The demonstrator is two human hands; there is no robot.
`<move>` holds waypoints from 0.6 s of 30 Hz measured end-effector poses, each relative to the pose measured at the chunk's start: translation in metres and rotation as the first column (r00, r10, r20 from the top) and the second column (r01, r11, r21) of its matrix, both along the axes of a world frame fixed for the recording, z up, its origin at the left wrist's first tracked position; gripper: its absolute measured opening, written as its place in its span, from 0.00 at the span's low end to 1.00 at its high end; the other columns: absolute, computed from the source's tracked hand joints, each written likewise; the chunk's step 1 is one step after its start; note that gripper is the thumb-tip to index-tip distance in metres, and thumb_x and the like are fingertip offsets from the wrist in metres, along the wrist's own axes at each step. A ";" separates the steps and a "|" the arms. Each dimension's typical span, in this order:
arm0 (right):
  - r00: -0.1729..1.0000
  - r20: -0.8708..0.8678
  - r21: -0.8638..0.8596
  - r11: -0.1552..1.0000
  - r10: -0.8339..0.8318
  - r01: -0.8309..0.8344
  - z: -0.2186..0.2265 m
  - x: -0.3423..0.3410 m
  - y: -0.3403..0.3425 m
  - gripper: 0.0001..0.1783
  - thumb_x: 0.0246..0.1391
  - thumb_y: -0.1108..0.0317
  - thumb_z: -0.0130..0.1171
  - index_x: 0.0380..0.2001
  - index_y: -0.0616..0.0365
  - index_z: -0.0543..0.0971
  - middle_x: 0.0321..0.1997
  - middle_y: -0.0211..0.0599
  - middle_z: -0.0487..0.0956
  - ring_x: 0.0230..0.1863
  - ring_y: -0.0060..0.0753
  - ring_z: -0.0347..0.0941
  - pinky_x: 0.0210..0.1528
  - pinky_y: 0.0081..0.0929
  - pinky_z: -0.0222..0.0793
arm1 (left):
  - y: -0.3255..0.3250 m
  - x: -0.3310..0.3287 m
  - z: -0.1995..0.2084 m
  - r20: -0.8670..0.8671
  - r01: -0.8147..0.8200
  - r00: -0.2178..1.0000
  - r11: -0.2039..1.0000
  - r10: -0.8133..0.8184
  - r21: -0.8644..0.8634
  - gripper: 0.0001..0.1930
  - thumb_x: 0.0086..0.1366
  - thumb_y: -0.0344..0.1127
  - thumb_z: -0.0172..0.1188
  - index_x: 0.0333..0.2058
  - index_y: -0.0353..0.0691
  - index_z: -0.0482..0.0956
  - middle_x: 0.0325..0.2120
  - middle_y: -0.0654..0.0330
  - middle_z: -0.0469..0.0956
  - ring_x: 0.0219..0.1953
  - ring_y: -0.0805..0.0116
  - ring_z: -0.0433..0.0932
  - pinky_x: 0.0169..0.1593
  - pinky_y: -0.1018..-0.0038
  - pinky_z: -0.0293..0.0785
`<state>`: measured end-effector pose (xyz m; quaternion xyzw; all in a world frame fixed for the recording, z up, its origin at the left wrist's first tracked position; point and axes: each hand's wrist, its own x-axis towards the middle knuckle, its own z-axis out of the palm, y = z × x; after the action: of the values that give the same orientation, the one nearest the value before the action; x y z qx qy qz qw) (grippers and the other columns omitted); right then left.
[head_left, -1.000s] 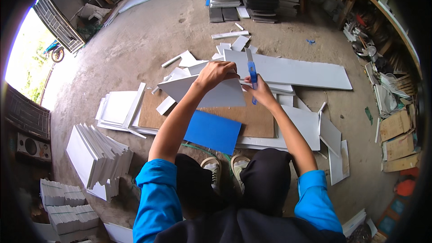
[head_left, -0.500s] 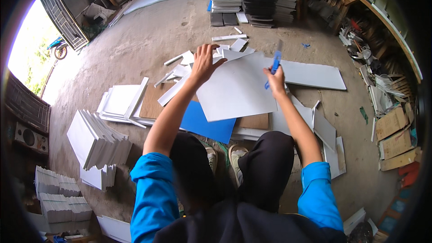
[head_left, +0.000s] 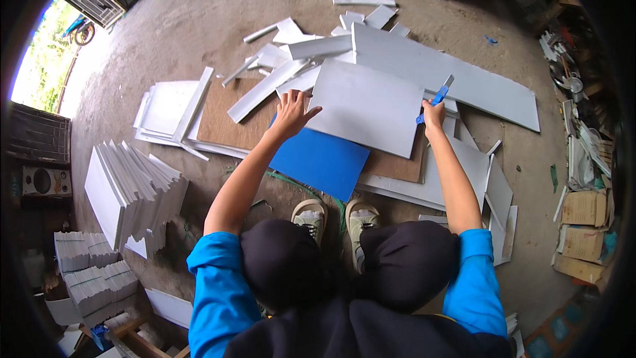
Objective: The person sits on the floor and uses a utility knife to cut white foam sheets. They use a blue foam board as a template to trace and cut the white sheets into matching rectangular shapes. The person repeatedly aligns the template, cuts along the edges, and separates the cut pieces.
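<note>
A white rectangular foam-like board point(head_left: 368, 103) lies tilted over a blue sheet point(head_left: 321, 162) and a brown wooden board point(head_left: 228, 111). By the white board's left edge is my left hand point(head_left: 291, 116), fingers spread and holding nothing; whether its thumb touches the edge I cannot tell. My right hand point(head_left: 434, 116) grips a blue utility knife point(head_left: 440, 93) at the board's right edge, its blade pointing up and away. Beyond, a long white panel point(head_left: 457, 79) stretches to the right.
White offcut strips point(head_left: 268, 89) are scattered behind and left of the board. On the left stand a stack of white sheets point(head_left: 129, 192) and tied bundles point(head_left: 99, 285). Cardboard boxes point(head_left: 583, 209) line the right side. My shoes point(head_left: 309, 215) are just in front of the blue sheet.
The white board, tilted up before, now lies lower and squarer over the blue sheet. Both hands have come down with it, the right still holding the knife. The view has tipped downward.
</note>
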<state>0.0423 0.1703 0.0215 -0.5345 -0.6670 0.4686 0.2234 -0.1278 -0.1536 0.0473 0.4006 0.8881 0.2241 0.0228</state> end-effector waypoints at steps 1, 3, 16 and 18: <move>0.996 0.075 0.201 0.978 0.041 -0.055 -0.009 0.006 0.004 0.15 0.44 0.68 0.58 0.34 0.64 0.68 0.34 0.45 0.73 0.38 0.43 0.70 0.40 0.37 0.64 | 0.004 0.003 -0.003 0.028 -0.041 0.999 0.999 0.042 -0.020 0.29 0.54 0.57 0.54 0.47 0.40 0.65 0.45 0.47 0.60 0.47 0.47 0.60 0.47 0.50 0.60; 0.988 0.092 0.411 0.899 0.123 -0.150 -0.025 0.015 -0.012 0.13 0.45 0.68 0.57 0.32 0.63 0.68 0.31 0.44 0.72 0.34 0.45 0.70 0.37 0.38 0.65 | -0.005 0.010 -0.014 0.040 -0.147 0.988 0.987 0.149 -0.063 0.29 0.54 0.55 0.55 0.47 0.41 0.65 0.45 0.48 0.61 0.48 0.47 0.60 0.48 0.50 0.60; 0.775 0.135 0.065 0.775 0.618 -0.629 -0.036 0.062 -0.180 0.19 0.47 0.78 0.53 0.40 0.63 0.58 0.40 0.38 0.58 0.36 0.28 0.67 0.33 0.22 0.75 | -0.120 0.023 -0.061 0.069 -0.402 0.914 0.915 0.399 0.028 0.22 0.56 0.47 0.56 0.42 0.37 0.69 0.36 0.46 0.69 0.39 0.48 0.68 0.45 0.60 0.65; 0.822 -0.070 -0.208 0.797 0.566 -0.567 -0.022 0.055 -0.192 0.18 0.47 0.78 0.53 0.40 0.64 0.58 0.42 0.40 0.55 0.39 0.30 0.66 0.33 0.24 0.75 | -0.139 0.023 -0.058 0.095 -0.501 0.862 0.865 0.497 0.017 0.20 0.56 0.47 0.56 0.39 0.36 0.71 0.36 0.46 0.70 0.40 0.48 0.68 0.45 0.60 0.65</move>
<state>0.0975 -0.0221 -0.0001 -0.3311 -0.7397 0.5857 0.0143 -0.1049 -0.2927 -0.0103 0.1475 0.9548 0.2579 -0.0056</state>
